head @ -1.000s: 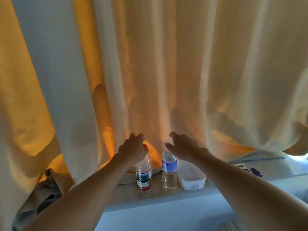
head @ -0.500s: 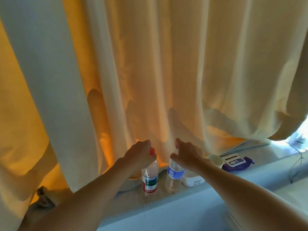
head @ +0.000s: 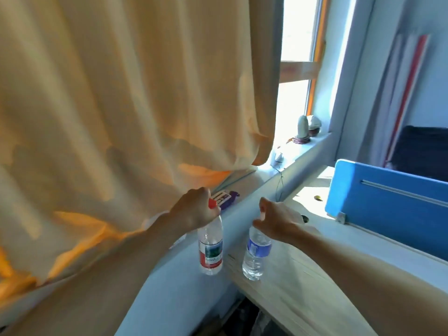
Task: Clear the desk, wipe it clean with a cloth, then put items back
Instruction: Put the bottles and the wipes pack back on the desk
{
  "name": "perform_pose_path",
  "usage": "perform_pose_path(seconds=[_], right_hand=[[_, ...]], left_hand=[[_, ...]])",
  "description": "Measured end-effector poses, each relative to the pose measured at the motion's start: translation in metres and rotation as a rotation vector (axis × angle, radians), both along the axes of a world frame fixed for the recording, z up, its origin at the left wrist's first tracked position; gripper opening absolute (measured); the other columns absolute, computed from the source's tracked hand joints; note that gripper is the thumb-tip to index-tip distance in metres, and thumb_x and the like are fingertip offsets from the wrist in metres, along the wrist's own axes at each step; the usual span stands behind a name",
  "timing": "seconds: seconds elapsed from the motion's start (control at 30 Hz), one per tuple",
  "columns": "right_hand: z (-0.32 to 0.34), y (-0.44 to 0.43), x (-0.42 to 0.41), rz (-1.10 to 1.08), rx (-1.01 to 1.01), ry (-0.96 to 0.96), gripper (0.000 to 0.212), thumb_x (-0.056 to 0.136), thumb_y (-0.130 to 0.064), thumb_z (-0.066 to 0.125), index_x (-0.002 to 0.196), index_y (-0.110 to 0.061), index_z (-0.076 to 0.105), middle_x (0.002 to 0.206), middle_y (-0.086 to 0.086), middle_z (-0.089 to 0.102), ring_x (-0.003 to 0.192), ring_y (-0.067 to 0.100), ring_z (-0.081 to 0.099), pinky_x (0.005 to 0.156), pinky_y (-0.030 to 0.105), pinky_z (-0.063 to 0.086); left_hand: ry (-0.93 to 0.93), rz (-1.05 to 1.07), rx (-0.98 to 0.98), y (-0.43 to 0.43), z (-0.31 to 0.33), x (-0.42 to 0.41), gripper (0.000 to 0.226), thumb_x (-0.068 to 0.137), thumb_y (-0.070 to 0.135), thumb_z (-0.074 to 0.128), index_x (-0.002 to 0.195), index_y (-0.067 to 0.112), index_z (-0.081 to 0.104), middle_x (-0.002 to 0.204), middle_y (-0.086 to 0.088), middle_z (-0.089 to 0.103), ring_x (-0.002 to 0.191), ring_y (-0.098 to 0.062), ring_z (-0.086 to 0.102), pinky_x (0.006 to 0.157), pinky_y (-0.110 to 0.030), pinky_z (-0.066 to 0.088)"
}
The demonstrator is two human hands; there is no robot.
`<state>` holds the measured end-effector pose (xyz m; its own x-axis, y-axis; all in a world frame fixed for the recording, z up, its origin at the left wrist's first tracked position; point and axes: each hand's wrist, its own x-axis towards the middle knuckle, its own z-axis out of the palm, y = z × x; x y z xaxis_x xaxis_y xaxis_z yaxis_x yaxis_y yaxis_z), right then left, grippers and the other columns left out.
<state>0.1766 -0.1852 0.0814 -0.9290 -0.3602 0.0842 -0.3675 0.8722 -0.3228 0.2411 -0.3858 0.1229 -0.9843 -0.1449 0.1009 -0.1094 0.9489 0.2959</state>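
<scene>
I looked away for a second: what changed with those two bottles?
The left hand lifted the red-capped bottle and the right hand the blue-labelled bottle off the sill, toward the desk. Each hand still grips the same bottle by its top; the purple pack stays on the sill.

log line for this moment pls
left hand grips red bottle top | right hand grips blue bottle top | both upright, near desk edge | purple pack on sill

The right hand (head: 276, 221) hides the neck and cap of the blue-labelled bottle (head: 255, 258); the left hand (head: 194, 209) covers the red-capped bottle (head: 210, 248)'s top and part of a purple packet (head: 230, 198); label print is unreadable
</scene>
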Motion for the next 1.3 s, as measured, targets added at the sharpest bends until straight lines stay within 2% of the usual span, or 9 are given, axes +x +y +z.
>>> perform_pose_path(seconds=[0.03, 0.07, 0.13, 0.3, 0.5, 0.77, 1.1, 1.23, 1.3], right_hand=[[-0.008, 0.024, -0.01, -0.024, 0.006, -0.002, 0.038, 0.083, -0.051, 0.062, 0.11, -0.027, 0.048, 0.107, 0.005, 0.067, 0.085, 0.026, 0.063, 0.075, 0.038, 0.057], [-0.024, 0.121, -0.027, -0.156, 0.041, -0.052, 0.04, 0.085, -0.05, 0.063, 0.114, -0.027, 0.049, 0.111, 0.004, 0.068, 0.088, 0.025, 0.065, 0.077, 0.04, 0.058], [-0.042, 0.167, -0.044, -0.193, 0.046, -0.071, 0.042, 0.089, -0.044, 0.063, 0.124, -0.025, 0.05, 0.117, 0.003, 0.067, 0.092, 0.025, 0.066, 0.078, 0.037, 0.059], [-0.052, 0.199, -0.055, -0.197, 0.085, -0.066, 0.034, 0.092, -0.04, 0.057, 0.122, -0.025, 0.048, 0.108, 0.003, 0.066, 0.087, 0.023, 0.062, 0.071, 0.035, 0.056], [-0.083, 0.33, -0.088, -0.351, 0.138, -0.15, 0.027, 0.093, -0.034, 0.048, 0.118, -0.024, 0.046, 0.108, 0.007, 0.065, 0.091, 0.029, 0.058, 0.065, 0.032, 0.042], [-0.104, 0.404, -0.12, -0.501, 0.059, -0.238, 0.012, 0.094, -0.029, 0.048, 0.099, -0.025, 0.037, 0.106, 0.006, 0.065, 0.084, 0.03, 0.05, 0.068, 0.033, 0.039], [-0.134, 0.418, -0.147, -0.574, -0.013, -0.237, 0.006, 0.097, -0.02, 0.043, 0.1, -0.022, 0.039, 0.072, -0.002, 0.049, 0.077, 0.03, 0.051, 0.062, 0.031, 0.037], [-0.129, 0.415, -0.155, -0.565, 0.001, -0.255, 0.017, 0.095, -0.019, 0.048, 0.111, -0.024, 0.048, 0.1, 0.003, 0.063, 0.087, 0.029, 0.058, 0.066, 0.03, 0.041], [-0.122, 0.409, -0.156, -0.535, 0.068, -0.298, 0.031, 0.09, -0.015, 0.052, 0.119, -0.025, 0.051, 0.116, 0.003, 0.06, 0.1, 0.029, 0.06, 0.069, 0.03, 0.04]], left_hand=[[-0.018, -0.039, 0.002, 0.023, -0.004, -0.01, 0.04, 0.092, 0.04, 0.067, 0.117, 0.012, 0.055, 0.109, -0.006, 0.065, 0.089, -0.02, 0.061, 0.074, -0.027, 0.047], [-0.048, -0.145, 0.04, 0.118, -0.03, -0.06, 0.041, 0.09, 0.042, 0.068, 0.117, 0.013, 0.056, 0.109, -0.005, 0.064, 0.09, -0.02, 0.06, 0.076, -0.027, 0.045], [-0.041, -0.165, 0.016, 0.162, -0.041, -0.079, 0.042, 0.089, 0.046, 0.069, 0.114, 0.017, 0.055, 0.108, -0.002, 0.063, 0.091, -0.018, 0.059, 0.077, -0.028, 0.045], [-0.098, -0.089, 0.111, 0.192, -0.07, -0.105, 0.035, 0.087, 0.041, 0.071, 0.1, 0.014, 0.053, 0.105, -0.01, 0.063, 0.09, -0.027, 0.057, 0.074, -0.035, 0.047], [-0.181, -0.175, 0.119, 0.328, -0.117, -0.162, 0.028, 0.091, 0.039, 0.065, 0.098, 0.013, 0.055, 0.097, -0.008, 0.06, 0.084, -0.024, 0.054, 0.07, -0.033, 0.042], [-0.231, -0.209, 0.144, 0.42, -0.14, -0.209, 0.034, 0.095, 0.04, 0.062, 0.115, 0.014, 0.052, 0.101, -0.002, 0.058, 0.087, -0.017, 0.055, 0.071, -0.029, 0.042], [-0.286, -0.215, 0.11, 0.443, -0.162, -0.246, 0.037, 0.095, 0.037, 0.063, 0.123, 0.015, 0.053, 0.117, -0.006, 0.063, 0.096, -0.019, 0.055, 0.082, -0.033, 0.049], [-0.306, -0.244, 0.082, 0.441, -0.162, -0.252, 0.035, 0.094, 0.035, 0.061, 0.122, 0.014, 0.052, 0.116, -0.008, 0.063, 0.095, -0.022, 0.055, 0.08, -0.035, 0.048], [-0.331, -0.276, 0.067, 0.436, -0.161, -0.254, 0.038, 0.093, 0.033, 0.062, 0.126, 0.015, 0.051, 0.12, -0.007, 0.063, 0.095, -0.021, 0.053, 0.08, -0.034, 0.047]])
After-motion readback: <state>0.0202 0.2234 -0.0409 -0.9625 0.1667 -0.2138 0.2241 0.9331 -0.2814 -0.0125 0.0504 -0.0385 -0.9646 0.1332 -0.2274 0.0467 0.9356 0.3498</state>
